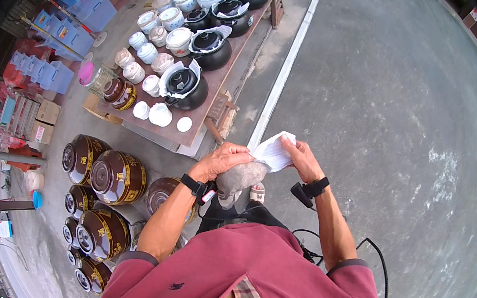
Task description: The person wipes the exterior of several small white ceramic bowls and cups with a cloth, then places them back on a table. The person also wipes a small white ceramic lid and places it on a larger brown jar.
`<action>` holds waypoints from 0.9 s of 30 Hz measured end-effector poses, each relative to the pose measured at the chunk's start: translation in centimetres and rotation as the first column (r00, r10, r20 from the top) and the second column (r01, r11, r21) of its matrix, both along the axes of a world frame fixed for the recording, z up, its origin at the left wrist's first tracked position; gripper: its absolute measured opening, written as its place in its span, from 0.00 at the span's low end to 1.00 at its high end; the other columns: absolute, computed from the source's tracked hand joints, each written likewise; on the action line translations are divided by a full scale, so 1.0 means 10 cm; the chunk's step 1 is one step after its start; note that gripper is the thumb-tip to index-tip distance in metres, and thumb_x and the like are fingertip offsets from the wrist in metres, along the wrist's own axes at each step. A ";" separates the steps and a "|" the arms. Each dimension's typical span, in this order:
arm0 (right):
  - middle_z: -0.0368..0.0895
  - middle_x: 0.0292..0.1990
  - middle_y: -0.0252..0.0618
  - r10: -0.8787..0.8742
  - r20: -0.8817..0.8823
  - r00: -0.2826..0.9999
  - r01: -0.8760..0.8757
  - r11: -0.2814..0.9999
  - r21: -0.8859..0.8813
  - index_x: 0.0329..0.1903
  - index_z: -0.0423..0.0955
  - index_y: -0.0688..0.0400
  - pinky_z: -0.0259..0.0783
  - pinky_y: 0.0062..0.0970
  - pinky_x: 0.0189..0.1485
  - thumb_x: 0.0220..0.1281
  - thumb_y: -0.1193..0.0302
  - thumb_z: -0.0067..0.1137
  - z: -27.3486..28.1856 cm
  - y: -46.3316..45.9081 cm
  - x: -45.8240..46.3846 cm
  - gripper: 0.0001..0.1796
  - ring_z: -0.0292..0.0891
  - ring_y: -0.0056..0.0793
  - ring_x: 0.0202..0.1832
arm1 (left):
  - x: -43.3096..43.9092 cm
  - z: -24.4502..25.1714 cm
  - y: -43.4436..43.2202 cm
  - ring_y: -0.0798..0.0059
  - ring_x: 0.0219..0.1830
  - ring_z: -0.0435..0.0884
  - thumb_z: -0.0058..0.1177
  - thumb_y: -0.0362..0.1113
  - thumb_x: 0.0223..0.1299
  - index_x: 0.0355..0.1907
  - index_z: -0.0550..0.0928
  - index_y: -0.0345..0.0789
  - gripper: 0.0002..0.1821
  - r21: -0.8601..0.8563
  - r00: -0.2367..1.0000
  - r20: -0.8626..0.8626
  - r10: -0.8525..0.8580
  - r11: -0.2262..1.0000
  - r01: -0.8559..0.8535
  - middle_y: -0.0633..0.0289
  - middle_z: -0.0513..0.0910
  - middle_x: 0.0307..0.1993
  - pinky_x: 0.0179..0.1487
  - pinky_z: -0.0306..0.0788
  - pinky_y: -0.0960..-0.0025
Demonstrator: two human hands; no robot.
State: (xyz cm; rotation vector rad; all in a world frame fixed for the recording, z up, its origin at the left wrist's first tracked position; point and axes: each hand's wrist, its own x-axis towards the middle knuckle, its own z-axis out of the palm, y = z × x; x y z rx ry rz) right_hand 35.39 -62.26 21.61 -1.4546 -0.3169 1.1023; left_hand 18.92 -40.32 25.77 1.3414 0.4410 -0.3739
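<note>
My left hand grips a greyish-brown cloth at its top edge; the cloth hangs bunched below the fingers. My right hand pinches a white sheet, which looks like paper or thin cloth, by its upper right corner. The sheet's lower left part touches the top of the cloth beside my left fingers. Whether the two are joined I cannot tell. Both hands are in front of my body, above my feet, and each wrist wears a black strap with a small device.
A wooden table to the left bears black lidded pots and white lidded jars. Large brown glazed jars stand on the floor at the lower left. Blue plastic bins are farther left. A black cable loops at my right.
</note>
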 end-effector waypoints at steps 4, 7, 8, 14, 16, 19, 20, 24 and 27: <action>0.87 0.51 0.34 -0.122 -0.283 0.951 0.196 0.948 0.250 0.64 0.76 0.61 0.81 0.29 0.51 0.77 0.58 0.63 -0.11 -0.01 -0.16 0.24 0.84 0.23 0.49 | 0.00 -0.01 -0.02 0.83 0.40 0.84 0.62 0.43 0.72 0.50 0.88 0.31 0.16 -0.118 0.992 -0.075 0.104 0.987 -0.113 0.67 0.88 0.40 0.46 0.76 0.77; 0.87 0.53 0.35 -0.179 -0.519 0.836 0.414 0.826 0.383 0.64 0.75 0.61 0.80 0.30 0.57 0.76 0.67 0.63 -0.22 0.07 -0.28 0.20 0.84 0.25 0.52 | 0.02 -0.03 -0.07 0.83 0.41 0.85 0.63 0.44 0.72 0.51 0.87 0.31 0.17 -0.117 0.989 -0.109 0.104 0.986 -0.116 0.66 0.89 0.42 0.47 0.77 0.76; 0.87 0.52 0.35 -0.184 -0.584 0.791 0.460 0.807 0.369 0.62 0.76 0.61 0.79 0.30 0.60 0.76 0.71 0.60 -0.24 0.08 -0.30 0.17 0.84 0.26 0.54 | 0.02 -0.04 -0.10 0.83 0.41 0.84 0.63 0.44 0.72 0.52 0.87 0.32 0.18 -0.111 0.988 -0.113 0.106 0.987 -0.119 0.66 0.88 0.42 0.47 0.76 0.76; 0.88 0.46 0.34 -0.263 -0.233 0.936 0.305 0.937 0.170 0.56 0.80 0.62 0.79 0.27 0.49 0.73 0.66 0.65 -0.21 0.06 -0.23 0.16 0.84 0.23 0.45 | 0.03 -0.08 -0.14 0.86 0.40 0.80 0.62 0.48 0.73 0.50 0.87 0.30 0.20 0.115 0.985 0.157 0.069 0.990 -0.087 0.70 0.86 0.38 0.46 0.73 0.76; 0.88 0.41 0.32 -0.205 -0.077 0.976 0.211 0.973 0.095 0.54 0.80 0.61 0.77 0.24 0.44 0.71 0.61 0.68 -0.13 0.02 -0.21 0.18 0.83 0.21 0.39 | 0.00 -0.10 -0.06 0.86 0.39 0.78 0.60 0.49 0.73 0.47 0.88 0.30 0.20 0.298 0.998 0.053 -0.030 0.955 0.013 0.72 0.85 0.37 0.44 0.72 0.75; 0.88 0.45 0.33 -0.201 -0.138 0.970 0.224 0.958 0.181 0.57 0.81 0.59 0.77 0.26 0.47 0.73 0.61 0.66 -0.05 0.02 -0.20 0.19 0.84 0.22 0.43 | -0.02 -0.16 -0.04 0.87 0.36 0.74 0.59 0.49 0.74 0.43 0.88 0.30 0.21 0.339 0.998 0.068 -0.013 0.941 -0.011 0.74 0.82 0.33 0.40 0.68 0.75; 0.88 0.47 0.33 -0.210 -0.220 0.953 0.257 0.943 0.214 0.58 0.80 0.59 0.77 0.26 0.49 0.73 0.61 0.65 -0.04 0.04 -0.22 0.19 0.84 0.23 0.46 | -0.02 -0.18 -0.07 0.87 0.35 0.73 0.58 0.49 0.75 0.42 0.88 0.29 0.21 0.330 0.998 0.055 0.021 0.943 -0.038 0.75 0.81 0.31 0.39 0.66 0.74; 0.86 0.56 0.33 -0.131 -0.503 0.854 0.331 0.883 0.333 0.64 0.78 0.58 0.75 0.30 0.60 0.75 0.63 0.62 -0.12 0.09 -0.35 0.20 0.82 0.26 0.58 | -0.05 -0.26 -0.23 0.88 0.34 0.72 0.58 0.49 0.75 0.42 0.88 0.29 0.21 0.164 0.972 0.137 0.192 0.963 -0.214 0.76 0.79 0.30 0.38 0.66 0.76; 0.83 0.61 0.36 -0.067 -0.607 0.792 0.369 0.844 0.389 0.66 0.75 0.60 0.71 0.36 0.69 0.78 0.68 0.56 -0.23 0.15 -0.43 0.20 0.79 0.31 0.63 | -0.09 -0.32 -0.26 0.88 0.36 0.73 0.58 0.51 0.76 0.43 0.89 0.30 0.23 0.191 0.979 0.124 0.163 0.964 -0.185 0.75 0.81 0.31 0.39 0.67 0.76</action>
